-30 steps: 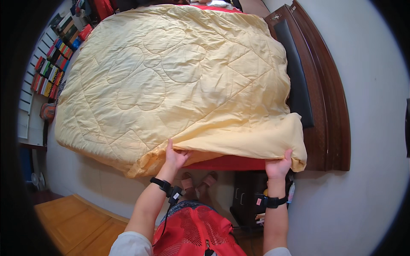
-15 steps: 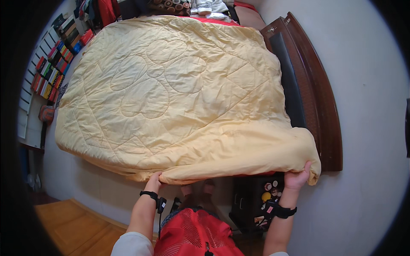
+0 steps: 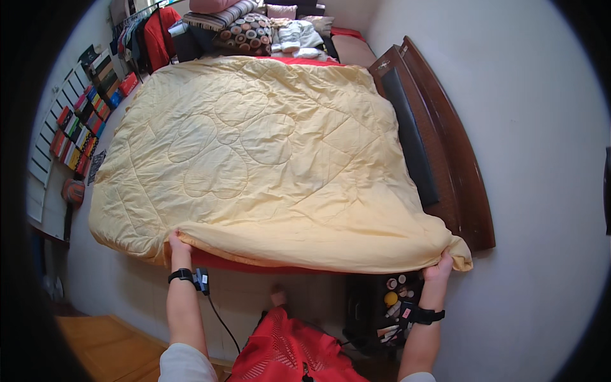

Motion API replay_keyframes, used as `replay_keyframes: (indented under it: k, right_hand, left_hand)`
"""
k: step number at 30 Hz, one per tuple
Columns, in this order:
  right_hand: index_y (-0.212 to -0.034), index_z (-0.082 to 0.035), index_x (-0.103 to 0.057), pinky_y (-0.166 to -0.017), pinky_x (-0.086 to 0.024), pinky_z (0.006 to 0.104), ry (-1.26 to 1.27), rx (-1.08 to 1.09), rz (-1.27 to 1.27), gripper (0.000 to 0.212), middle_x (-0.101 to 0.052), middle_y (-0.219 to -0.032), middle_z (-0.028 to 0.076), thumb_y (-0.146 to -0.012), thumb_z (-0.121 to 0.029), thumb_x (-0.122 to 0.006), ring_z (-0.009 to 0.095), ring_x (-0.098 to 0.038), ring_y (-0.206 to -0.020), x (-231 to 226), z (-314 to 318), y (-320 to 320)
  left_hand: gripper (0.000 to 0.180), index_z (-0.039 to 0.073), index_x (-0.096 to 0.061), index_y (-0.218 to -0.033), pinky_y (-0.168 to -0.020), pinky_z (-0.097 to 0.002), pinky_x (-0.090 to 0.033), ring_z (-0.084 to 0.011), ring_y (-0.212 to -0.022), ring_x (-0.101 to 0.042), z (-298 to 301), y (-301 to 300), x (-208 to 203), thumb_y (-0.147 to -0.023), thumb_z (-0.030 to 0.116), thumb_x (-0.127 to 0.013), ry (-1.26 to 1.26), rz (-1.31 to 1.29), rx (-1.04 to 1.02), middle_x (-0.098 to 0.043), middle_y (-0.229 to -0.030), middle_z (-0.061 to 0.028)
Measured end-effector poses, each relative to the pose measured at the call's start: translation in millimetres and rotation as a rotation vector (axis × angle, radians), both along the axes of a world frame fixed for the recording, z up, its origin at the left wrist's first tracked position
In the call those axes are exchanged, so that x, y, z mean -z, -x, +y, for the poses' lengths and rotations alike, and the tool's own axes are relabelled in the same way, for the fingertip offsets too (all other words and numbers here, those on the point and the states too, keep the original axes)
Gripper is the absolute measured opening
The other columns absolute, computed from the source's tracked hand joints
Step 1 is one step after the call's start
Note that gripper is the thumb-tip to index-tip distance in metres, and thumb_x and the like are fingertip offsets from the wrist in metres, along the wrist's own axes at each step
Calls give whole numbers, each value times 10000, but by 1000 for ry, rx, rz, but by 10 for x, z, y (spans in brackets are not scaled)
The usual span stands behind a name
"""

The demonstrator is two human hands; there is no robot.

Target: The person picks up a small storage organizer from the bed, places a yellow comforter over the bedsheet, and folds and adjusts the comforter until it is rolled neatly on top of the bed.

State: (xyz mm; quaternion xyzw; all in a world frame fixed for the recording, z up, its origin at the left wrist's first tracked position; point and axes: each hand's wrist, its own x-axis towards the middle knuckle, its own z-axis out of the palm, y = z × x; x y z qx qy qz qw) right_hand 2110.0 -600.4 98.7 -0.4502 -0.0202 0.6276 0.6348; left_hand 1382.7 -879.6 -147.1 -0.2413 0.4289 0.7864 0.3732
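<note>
A pale yellow quilt (image 3: 267,165) with stitched rounded shapes covers most of the bed. My left hand (image 3: 179,242) grips its near edge toward the left, the fingers partly hidden by the fabric. Farther right, close to the headboard, my right hand (image 3: 439,266) is closed on the quilt's near corner, and a bunched bit of cloth sticks out past it. Between my hands the near edge is lifted and rolled in a thick fold. Under that fold shows a strip of red bedding (image 3: 248,266).
A dark wooden headboard (image 3: 455,153) stands at the right against the wall. Below my right hand is a black nightstand (image 3: 363,305) with small jars on top. Cushions (image 3: 245,35) are piled beyond the bed. Stacked boxes (image 3: 76,137) and a ball (image 3: 73,191) lie left.
My left hand has moved left along the near edge, still holding the quilt. The fold between my hands is longer, and more red bedding shows below. The view has tilted up.
</note>
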Motion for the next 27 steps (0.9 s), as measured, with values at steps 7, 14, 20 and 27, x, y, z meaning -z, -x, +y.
replay_keyframes:
  k: [7, 14, 20, 27]
  right_hand:
    - [-1249, -15, -452, -925, -449, 422, -64, -71, -274, 441, -534, -1222, 130, -943, -333, -459, 277, -537, -1089, -322, -302, -410]
    - [-1224, 23, -465, -875, -473, 363, -52, -458, -614, 483, -566, -1171, 117, -833, -198, -640, 234, -567, -1027, 43, -943, -936]
    - [-1195, -46, -505, -904, -448, 372, 54, -880, -1625, 592, -570, -1143, 228, -638, -194, -639, 364, -520, -1102, 670, -1425, -1360]
    - [-1165, -27, -532, -912, -438, 355, 72, -855, -1668, 553, -597, -1127, 191, -626, -122, -606, 333, -537, -1099, 947, -1482, -1719]
  left_hand:
    - [454, 49, -515, -1197, -911, -385, -431, -248, -1077, -530, -70, -899, -1162, -887, 381, -516, 90, 316, 290, -563, -1183, -95]
    - [325, -23, -639, -838, -607, -327, -477, -191, -658, -583, -1150, -1485, -969, -774, 296, -620, 814, 730, 728, -618, -752, -71]
    - [554, -82, -592, -1046, -857, -360, -461, -321, -1041, -583, -1673, -2239, -785, -763, 393, -597, 1060, 881, 1111, -614, -1053, -255]
    - [552, -69, -639, -934, -817, -372, -479, -324, -911, -627, -1658, -2514, -1081, -783, 452, -541, 1196, 940, 1286, -652, -875, -233]
